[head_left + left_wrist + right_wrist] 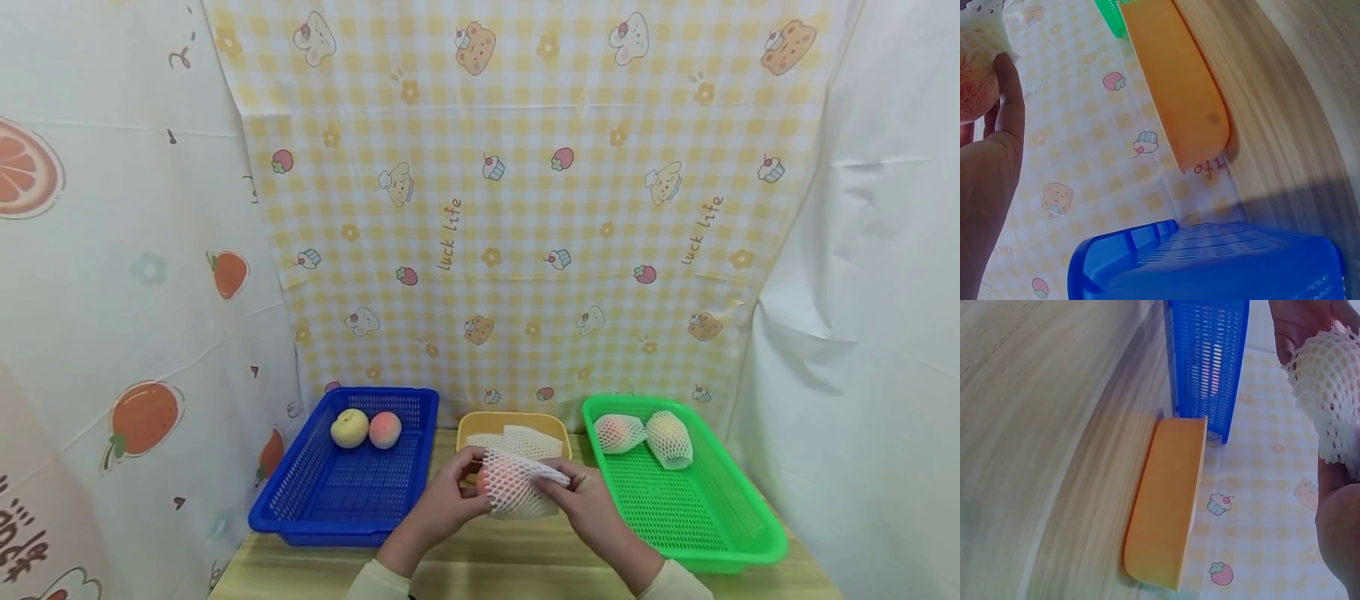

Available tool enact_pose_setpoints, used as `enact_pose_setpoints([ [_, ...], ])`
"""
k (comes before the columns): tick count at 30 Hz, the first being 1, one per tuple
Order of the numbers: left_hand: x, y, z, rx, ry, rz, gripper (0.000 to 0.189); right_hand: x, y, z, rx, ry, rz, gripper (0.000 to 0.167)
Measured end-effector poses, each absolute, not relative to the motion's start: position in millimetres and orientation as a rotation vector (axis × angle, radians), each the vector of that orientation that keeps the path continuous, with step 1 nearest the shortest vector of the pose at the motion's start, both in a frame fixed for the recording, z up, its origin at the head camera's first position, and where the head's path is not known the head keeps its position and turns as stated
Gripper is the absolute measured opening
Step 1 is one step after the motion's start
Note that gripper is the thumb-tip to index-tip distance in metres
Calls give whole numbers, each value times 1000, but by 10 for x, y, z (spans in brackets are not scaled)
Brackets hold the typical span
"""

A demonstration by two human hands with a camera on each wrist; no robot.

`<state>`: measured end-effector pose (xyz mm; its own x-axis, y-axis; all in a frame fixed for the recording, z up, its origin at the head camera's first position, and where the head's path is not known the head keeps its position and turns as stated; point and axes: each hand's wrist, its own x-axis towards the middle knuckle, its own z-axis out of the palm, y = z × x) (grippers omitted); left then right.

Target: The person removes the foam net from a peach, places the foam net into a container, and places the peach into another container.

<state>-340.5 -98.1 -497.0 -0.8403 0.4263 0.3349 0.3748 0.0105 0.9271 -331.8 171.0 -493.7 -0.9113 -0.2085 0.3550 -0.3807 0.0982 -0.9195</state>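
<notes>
The table (495, 562) is carrying the blue basket (330, 537), green basket (660, 517) and, between them, the box (1179, 81). The left grip (447, 497) is clamping the peach (975, 87); the right grip (587, 500) is pinching the net (525, 493). The peach is sitting partly inside it, above the table.

- On the tabletop (495, 567), a left basket (352, 496), a bin (513, 415) and a right basket (678, 521) stand in a row, the bin between.
- In the left basket's far part, a pale fruit (349, 428) lies just left of a bare peach (385, 430).
- Spare foam nets (534, 440) lie in the bin.
- Before the bin, a held peach (483, 482) sits between left hand (450, 498) and right hand (585, 502), partly inside a foam net (521, 492).
- Two netted fruits (669, 439) lie side by side in the right basket's far part.
- Behind everything hangs a curtain (517, 217).
</notes>
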Motion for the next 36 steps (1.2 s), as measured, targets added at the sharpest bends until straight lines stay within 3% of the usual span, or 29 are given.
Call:
enact_pose_setpoints([
  [20, -3400, -1123, -4939, 864, 2185, 2018, 55, -3345, 1804, -4859, 574, -2280, 1772, 16],
  [36, -3430, -1256, -4922, 801, 2292, 2024, 57, -3563, 1984, -4412, 579, -2430, 1469, 9],
])
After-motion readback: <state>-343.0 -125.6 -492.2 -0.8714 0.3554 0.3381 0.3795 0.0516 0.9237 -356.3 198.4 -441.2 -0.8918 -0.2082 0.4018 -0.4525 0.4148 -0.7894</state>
